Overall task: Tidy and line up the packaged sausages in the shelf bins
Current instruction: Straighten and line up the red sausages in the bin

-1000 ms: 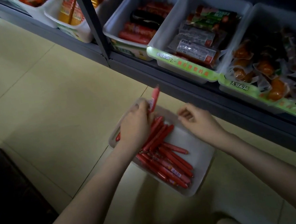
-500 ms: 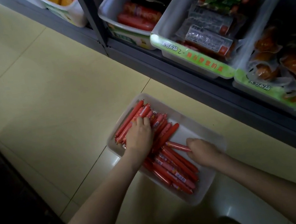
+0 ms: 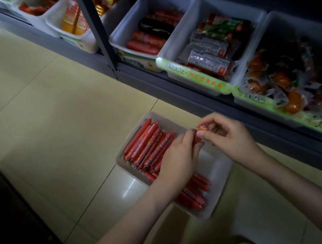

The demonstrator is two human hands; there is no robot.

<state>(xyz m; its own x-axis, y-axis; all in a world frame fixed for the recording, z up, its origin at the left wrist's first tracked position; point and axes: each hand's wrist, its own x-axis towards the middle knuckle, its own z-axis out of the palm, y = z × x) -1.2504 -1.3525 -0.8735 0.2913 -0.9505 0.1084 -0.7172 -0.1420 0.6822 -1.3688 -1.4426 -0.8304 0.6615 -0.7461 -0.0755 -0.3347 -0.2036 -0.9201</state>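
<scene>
Over the far right corner of the white tray (image 3: 215,169), both hands now meet in the air. Half a second ago they were down among the sausages. The left hand (image 3: 179,161) curls its fingers round one red sausage (image 3: 199,133), and the right hand (image 3: 229,138) pinches that sausage's upper end between thumb and fingertips. It looks like a single stick lifted out to be turned and set with the rest.

At the tray's far left end a row of sausages (image 3: 149,144) lies parallel and close-packed. At its near end loose sausages (image 3: 195,192) lie at other angles, partly under the left forearm. So the lining-up seems roughly half done.

Each wrapper bears a small yellow and blue label, too small to read. Beyond the tray, a shelf bin (image 3: 197,75) carries a green front strip with orange characters too blurred to read. It also has a handwritten mark that may be a "2".
</scene>
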